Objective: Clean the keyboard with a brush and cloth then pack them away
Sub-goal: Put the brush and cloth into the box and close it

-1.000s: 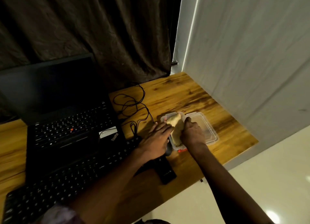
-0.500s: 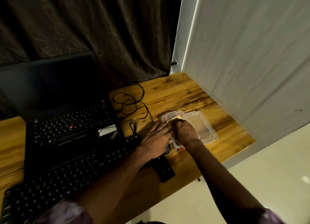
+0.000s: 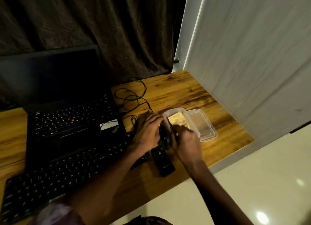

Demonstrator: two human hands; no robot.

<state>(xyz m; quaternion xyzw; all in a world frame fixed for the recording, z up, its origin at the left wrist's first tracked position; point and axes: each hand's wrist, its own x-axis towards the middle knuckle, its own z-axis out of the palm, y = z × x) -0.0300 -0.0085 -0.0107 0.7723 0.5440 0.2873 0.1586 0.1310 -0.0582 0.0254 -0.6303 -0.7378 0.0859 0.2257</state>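
A clear plastic box (image 3: 195,130) stands on the desk's right part with the yellow cloth (image 3: 177,120) folded inside it. A small pink-red spot shows at its far corner; I cannot tell if it is the brush. My left hand (image 3: 148,132) lies flat against the box's left side, fingers apart, holding nothing. My right hand (image 3: 186,141) hovers at the box's near end, fingers curled and blurred, off the cloth. The black external keyboard (image 3: 67,171) stretches along the desk's front left.
A clear lid (image 3: 204,128) lies right of the box. A black mouse (image 3: 164,137) sits between my hands, its cable (image 3: 133,96) coiled behind. An open black laptop (image 3: 67,118) stands behind the keyboard. A small black device (image 3: 164,163) lies near the front edge.
My right hand pushed the cloth down into the box, then drew back toward me, leaving the cloth uncovered inside. My left hand stayed beside the box.
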